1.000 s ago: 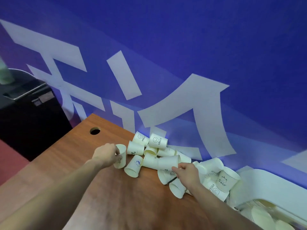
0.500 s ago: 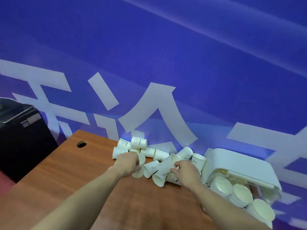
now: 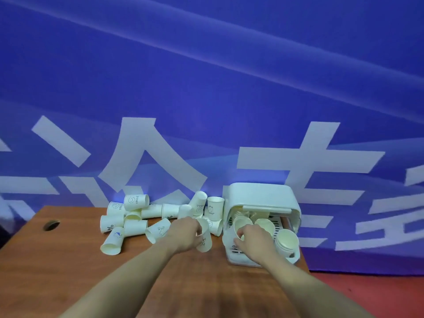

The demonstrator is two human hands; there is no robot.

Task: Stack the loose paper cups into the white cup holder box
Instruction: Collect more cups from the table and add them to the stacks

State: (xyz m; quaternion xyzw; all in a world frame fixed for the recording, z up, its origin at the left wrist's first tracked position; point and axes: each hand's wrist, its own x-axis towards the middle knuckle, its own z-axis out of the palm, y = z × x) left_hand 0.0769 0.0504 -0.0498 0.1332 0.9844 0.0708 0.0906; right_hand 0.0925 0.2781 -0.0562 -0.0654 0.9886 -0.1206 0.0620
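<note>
Several loose white paper cups (image 3: 135, 227) lie in a heap on the brown table (image 3: 68, 260), against the blue wall. The white cup holder box (image 3: 259, 196) stands at the table's right end, its front open, with stacks of cups (image 3: 286, 241) inside. My left hand (image 3: 183, 232) grips a paper cup (image 3: 204, 242) just left of the box. My right hand (image 3: 252, 235) reaches into the box's front and holds a cup (image 3: 241, 224) at the left stack.
A round cable hole (image 3: 51, 224) sits in the table at the far left. The table's right edge ends just past the box, with red floor (image 3: 378, 292) below. The blue banner wall rises directly behind the cups.
The view has swung right, bringing the box to the centre. My right hand moved from the cup heap into the box with a cup. My left hand carried its cup rightward.
</note>
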